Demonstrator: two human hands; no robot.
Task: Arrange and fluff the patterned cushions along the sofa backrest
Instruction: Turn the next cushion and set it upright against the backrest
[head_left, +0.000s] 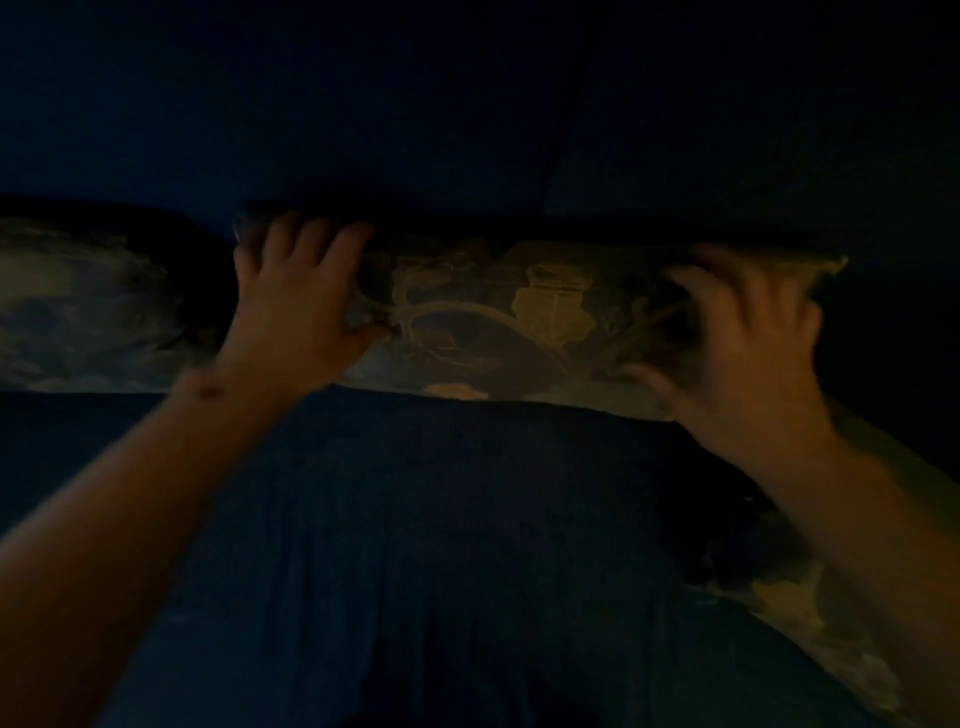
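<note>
The scene is very dark. A patterned cushion (498, 317) with pale gold figures on a dark ground leans against the sofa backrest (467, 130) in the middle of the view. My left hand (296, 291) presses flat on its left end, fingers spread over the top edge. At the cushion's right end my right hand (748, 338) is blurred, fingers curled into the fabric. A second patterned cushion (78, 306) lies to the left against the backrest. A third patterned cushion (831, 597) lies along the right side of the seat.
The dark blue sofa seat (415, 545) fills the lower middle of the view between my forearms. The backrest rises dark behind the cushions. The far right is black and nothing shows there.
</note>
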